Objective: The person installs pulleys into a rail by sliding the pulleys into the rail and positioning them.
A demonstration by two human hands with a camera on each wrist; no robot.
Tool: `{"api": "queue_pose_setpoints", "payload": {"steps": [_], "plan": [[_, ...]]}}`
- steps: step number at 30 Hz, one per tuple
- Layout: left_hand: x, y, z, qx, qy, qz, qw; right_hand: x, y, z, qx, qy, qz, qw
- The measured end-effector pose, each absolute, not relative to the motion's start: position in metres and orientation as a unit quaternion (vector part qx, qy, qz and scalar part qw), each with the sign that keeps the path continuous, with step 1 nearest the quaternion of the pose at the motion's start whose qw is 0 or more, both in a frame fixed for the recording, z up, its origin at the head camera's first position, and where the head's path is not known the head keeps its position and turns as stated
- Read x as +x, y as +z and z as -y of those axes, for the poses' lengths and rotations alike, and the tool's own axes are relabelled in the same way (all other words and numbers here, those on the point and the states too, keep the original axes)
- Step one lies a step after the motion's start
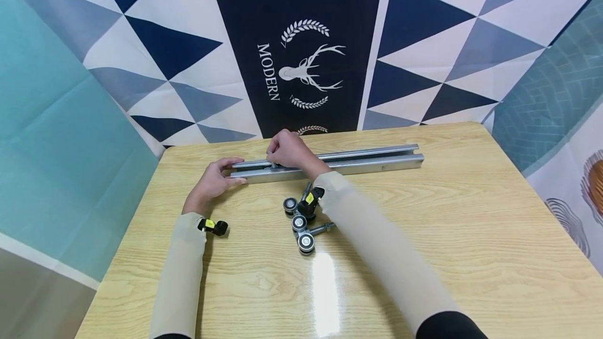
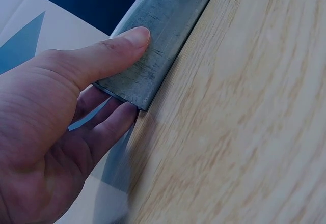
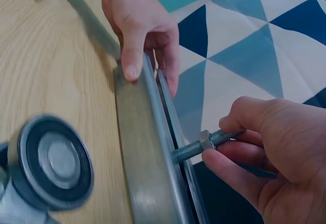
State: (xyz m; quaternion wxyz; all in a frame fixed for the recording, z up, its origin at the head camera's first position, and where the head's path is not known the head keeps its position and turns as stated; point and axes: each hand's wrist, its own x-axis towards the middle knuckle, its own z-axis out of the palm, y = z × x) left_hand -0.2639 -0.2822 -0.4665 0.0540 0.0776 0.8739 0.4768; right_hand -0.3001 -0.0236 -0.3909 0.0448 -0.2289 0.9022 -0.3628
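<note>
A long galvanized metal track (image 1: 367,165) with a slot along its top lies across the far part of the table. At its left end, my left hand (image 1: 214,179) grips it, the thumb on the near face and fingers at the end and far side. My right hand (image 1: 289,149) pinches a threaded bolt (image 3: 188,151) between thumb and fingers near a hex nut (image 3: 206,139). That bolt stands up out of the slot; whatever is at its lower end is hidden inside the track. Roller trolleys (image 1: 306,244) with bolts lie on the table below my right wrist.
The wooden table (image 1: 471,224) reaches back to a patterned cloth (image 1: 301,77) hanging behind the track. A teal cloth (image 1: 70,135) hangs on the left side. Wrist cameras (image 1: 214,226) are strapped to both forearms.
</note>
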Motion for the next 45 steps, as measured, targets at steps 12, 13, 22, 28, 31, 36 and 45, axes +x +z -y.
{"api": "queue_pose_setpoints", "payload": {"steps": [12,13,22,28,31,36,45], "plan": [[-0.265,-0.467,0.282,0.076,0.473,-0.876,0.061,-0.301,-0.394,0.051,-0.223,-0.366,-0.902,0.055],[-0.265,-0.467,0.283,0.078,0.474,-0.875,0.061,-0.301,-0.393,0.053,-0.223,-0.365,-0.902,0.054],[-0.266,-0.469,0.286,0.088,0.487,-0.867,0.056,-0.295,-0.391,0.072,-0.206,-0.374,-0.903,0.054],[-0.265,-0.469,0.285,0.086,0.484,-0.869,0.059,-0.294,-0.395,0.076,-0.206,-0.394,-0.895,0.049],[-0.265,-0.469,0.284,0.088,0.482,-0.870,0.057,-0.293,-0.396,0.078,-0.206,-0.407,-0.888,0.053],[-0.265,-0.468,0.285,0.092,0.484,-0.868,0.056,-0.291,-0.398,0.081,-0.200,-0.427,-0.880,0.063],[-0.266,-0.469,0.286,0.087,0.486,-0.867,0.064,-0.294,-0.407,0.079,-0.176,-0.482,-0.855,0.074]]}}
